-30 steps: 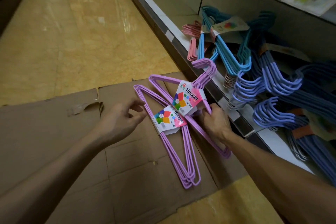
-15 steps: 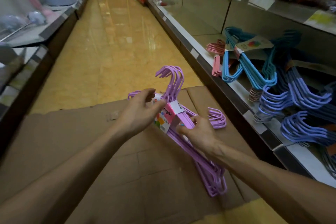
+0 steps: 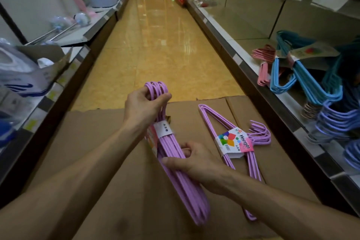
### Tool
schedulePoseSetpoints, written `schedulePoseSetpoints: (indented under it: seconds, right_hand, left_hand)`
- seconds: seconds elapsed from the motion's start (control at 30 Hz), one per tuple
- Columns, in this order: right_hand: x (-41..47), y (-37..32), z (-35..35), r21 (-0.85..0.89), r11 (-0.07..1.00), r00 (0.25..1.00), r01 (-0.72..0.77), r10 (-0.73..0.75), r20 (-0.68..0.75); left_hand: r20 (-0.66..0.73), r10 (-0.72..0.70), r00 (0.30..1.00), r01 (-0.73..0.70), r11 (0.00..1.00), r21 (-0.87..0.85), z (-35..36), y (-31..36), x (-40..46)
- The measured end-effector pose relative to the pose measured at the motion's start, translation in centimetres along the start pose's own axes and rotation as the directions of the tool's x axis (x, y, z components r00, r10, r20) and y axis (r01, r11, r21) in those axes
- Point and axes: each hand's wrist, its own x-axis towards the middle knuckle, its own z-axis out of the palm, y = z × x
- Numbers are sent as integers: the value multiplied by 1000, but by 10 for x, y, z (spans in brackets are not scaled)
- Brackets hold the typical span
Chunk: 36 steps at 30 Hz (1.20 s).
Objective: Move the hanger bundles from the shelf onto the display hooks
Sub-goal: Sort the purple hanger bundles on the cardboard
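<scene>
Purple hanger bundle (image 3: 175,161) is lifted edge-on over the flattened cardboard (image 3: 97,142): your left hand (image 3: 143,106) clasps its hooks, keeping them gathered for threading; your right hand (image 3: 194,163) grips the lower wires, steadying it. Second bundle (image 3: 233,142) lies beside, waiting.

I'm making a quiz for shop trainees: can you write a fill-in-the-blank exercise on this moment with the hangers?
1. The left hand grips the ____ end of the held bundle of purple wire hangers.
2. The right hand holds that bundle's ____ part.
3. The second purple hanger bundle with a colourful paper label lies on flattened brown ____.
4. The light blue hanger bundle sits on the ____ to the person's right.

Missing words: hook; lower; cardboard; shelf
</scene>
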Motion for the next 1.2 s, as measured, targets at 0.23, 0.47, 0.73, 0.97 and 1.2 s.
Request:
schedulePoseSetpoints:
  seconds: [0.23,0.47,0.73,0.97,1.2]
  right_hand:
    - [8,-3,21,255,943,901,-215,90,424]
    - [25,16,74,197,965,858,-174,51,511]
    - [38,15,117,50,996,872,-77,43,488]
    - [55,8,174,-227,960,900,162,-50,433]
    - [83,-3,213,-437,816,846,377,-111,522]
  left_hand:
    - [35,-97,995,103,961,-257,-44,-17,10]
    - [152,-170,974,194,968,-159,-84,-17,5]
    - [-23,-249,968,242,910,337,-139,-15,4]
    - [-149,-267,952,305,852,426,-188,-26,9]
    - [-289,-294,911,375,882,286,-248,-55,13]
